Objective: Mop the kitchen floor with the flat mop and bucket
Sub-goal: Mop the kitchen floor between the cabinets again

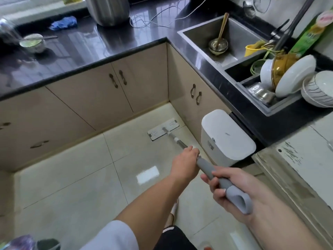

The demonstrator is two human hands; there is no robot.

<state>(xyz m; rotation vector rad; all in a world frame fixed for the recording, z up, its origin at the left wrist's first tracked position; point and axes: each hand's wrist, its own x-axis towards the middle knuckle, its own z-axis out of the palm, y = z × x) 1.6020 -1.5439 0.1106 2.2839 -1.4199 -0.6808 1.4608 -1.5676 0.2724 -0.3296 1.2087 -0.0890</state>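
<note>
Far beyond the grip, a black countertop (86,46) carries a steel pot (108,9), a crumpled blue glove (63,23) and, off to the left, a bowl (33,43) with chopsticks laid across it. Beige cabinet doors (90,98) run beneath. Up and right of the grip sits a steel sink (198,33) holding a metal bowl (218,46) (a gold-handled utensil stands in it). Further right, a white plate (293,76) leans beside a striped bowl (317,91).
</note>
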